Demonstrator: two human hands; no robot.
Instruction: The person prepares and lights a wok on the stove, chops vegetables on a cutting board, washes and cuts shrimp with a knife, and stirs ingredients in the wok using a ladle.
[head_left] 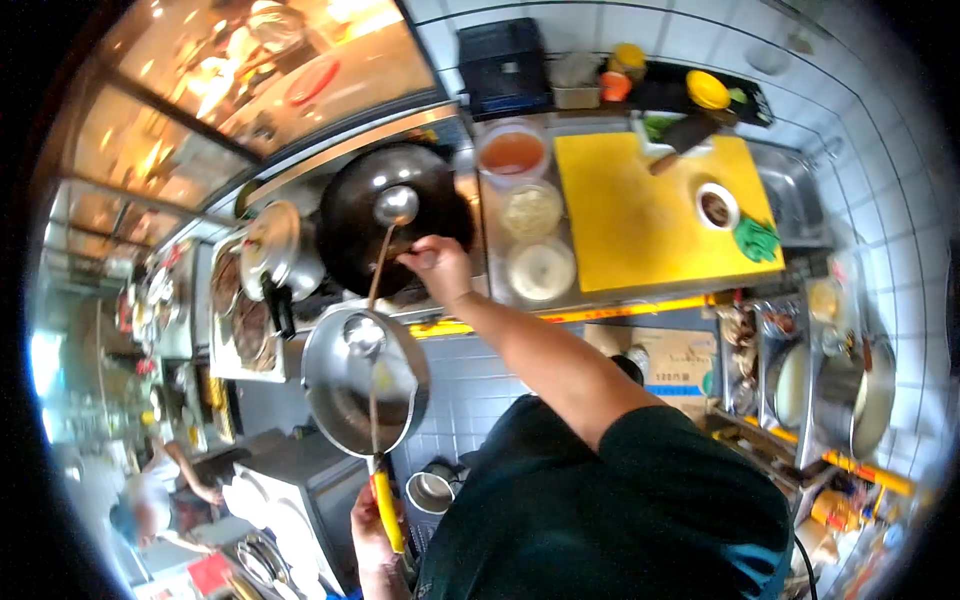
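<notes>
- Reaching over the large, round black wok (345,215), the right hand (440,268) is closed in a loose fist around a rounded, blurred piece; what it is cannot be told.
- Gripping the bright yellow handle (386,508) of a deep, silver metal pan (330,400), the left hand (372,525) has its fingers curled round it.
- One round metal ladle (396,205) lies within the wok's outline; a second metal ladle (364,336) shows inside the pan.
- The pan is near the wok, beside the silver lidded pot (277,238).
</notes>
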